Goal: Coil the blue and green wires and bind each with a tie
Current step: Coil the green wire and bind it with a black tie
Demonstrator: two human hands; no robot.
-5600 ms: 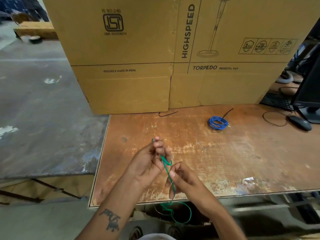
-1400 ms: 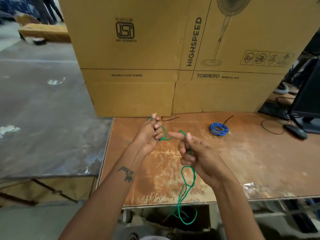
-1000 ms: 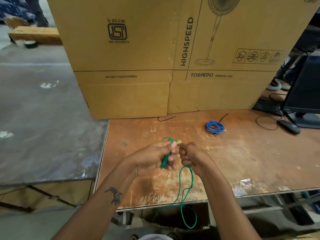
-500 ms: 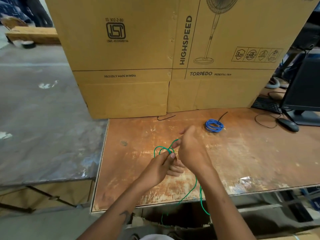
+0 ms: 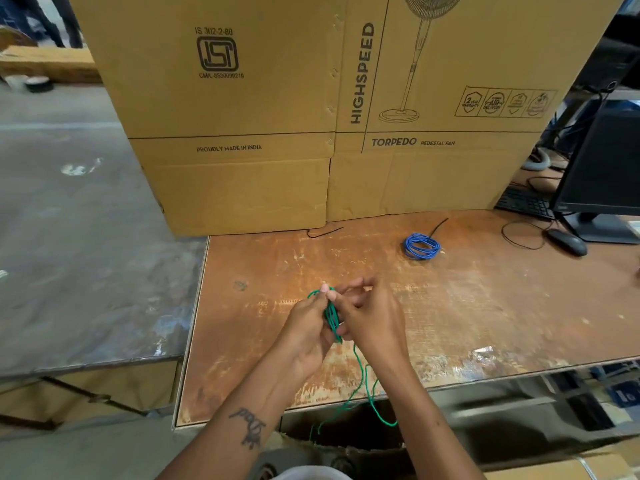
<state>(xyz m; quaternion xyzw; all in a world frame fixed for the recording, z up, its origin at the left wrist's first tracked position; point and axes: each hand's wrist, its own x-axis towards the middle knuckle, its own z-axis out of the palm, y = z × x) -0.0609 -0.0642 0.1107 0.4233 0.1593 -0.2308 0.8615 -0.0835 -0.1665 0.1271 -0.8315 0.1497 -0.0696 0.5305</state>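
The left hand (image 5: 306,327) has its fingers (image 5: 325,289) curled round a small bundle of loops of the green wire (image 5: 331,315), the thumb tip pressed against the top of the loops. The right hand (image 5: 374,320) sits close against it from the other side, its fingers bent and pinching the same wire just beside the bundle; the index finger and thumb stick up a little above the loops. How many turns the bundle has cannot be told, since both hands cover most of it. The two hands are held together just above the bench (image 5: 485,323), near its front half.

From below the hands the loose rest of the green wire runs down over the front edge of the bench and hangs in slack curves beneath it. It is thin, bright green and uncoiled there.

The blue wire (image 5: 420,245) lies well apart from the hands, farther back on the bench and to the right, wound into a small flat coil. A black tie (image 5: 438,226) sticks out from its far side towards the boxes. Another black tie (image 5: 323,233) lies loose on the bench at the foot of the cardboard boxes (image 5: 277,98), which stand along the back edge and bear a pedestal fan print. At the far right stand a monitor (image 5: 602,168), a keyboard (image 5: 524,202) and a black mouse (image 5: 568,241) with its cable
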